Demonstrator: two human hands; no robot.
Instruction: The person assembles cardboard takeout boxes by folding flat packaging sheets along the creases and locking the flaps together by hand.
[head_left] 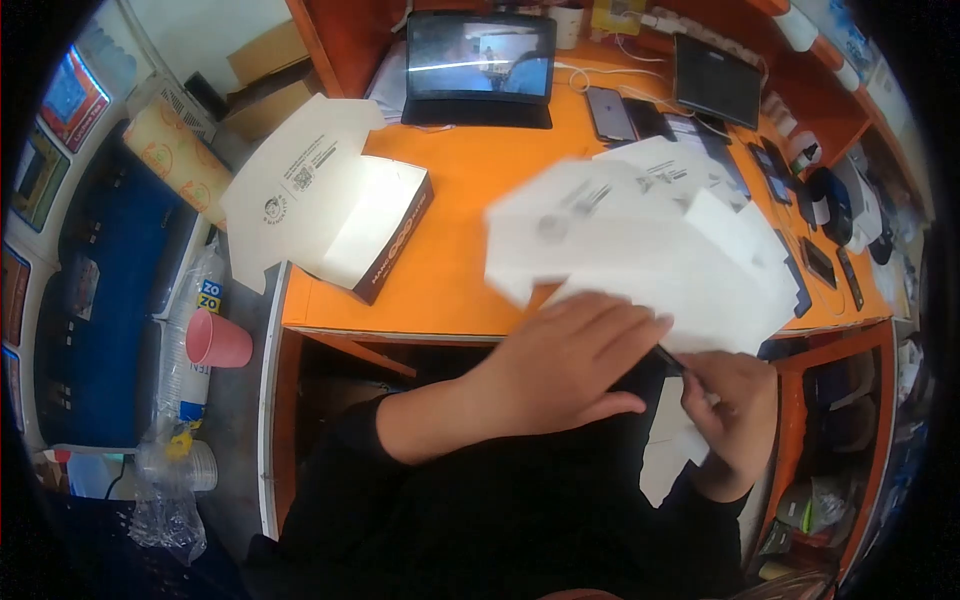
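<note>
A white flat-cut cardboard box (620, 240) with printed text is tilted up over the front edge of the orange desk, slightly blurred. My left hand (570, 365) lies against its near edge with fingers stretched out and thumb apart. My right hand (730, 410) has its fingers closed on the near right edge of the same cardboard. To the left stands a partly folded box (375, 215), its lid up with a printed logo and a dark brown lettered side. No part of either hand touches that box.
A tablet (480, 70) stands at the back of the orange desk (460, 270). Phones (610, 115) and a dark device (717, 82) with cables lie to the right. A pink cup (220, 340) and plastic-wrapped cups are at the left.
</note>
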